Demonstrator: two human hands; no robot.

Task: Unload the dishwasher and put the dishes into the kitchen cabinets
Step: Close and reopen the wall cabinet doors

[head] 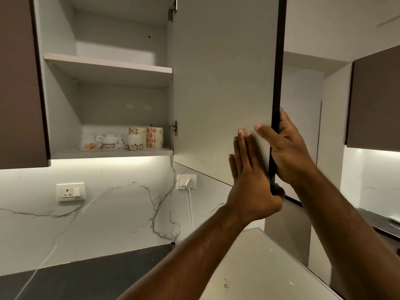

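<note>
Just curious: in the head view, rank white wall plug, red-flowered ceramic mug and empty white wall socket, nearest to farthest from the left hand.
1. White wall plug, left of left hand.
2. Red-flowered ceramic mug, on shelf.
3. Empty white wall socket, far left.

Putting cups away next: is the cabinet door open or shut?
Open. The door stands swung out, and cups show on the bottom shelf.
</note>
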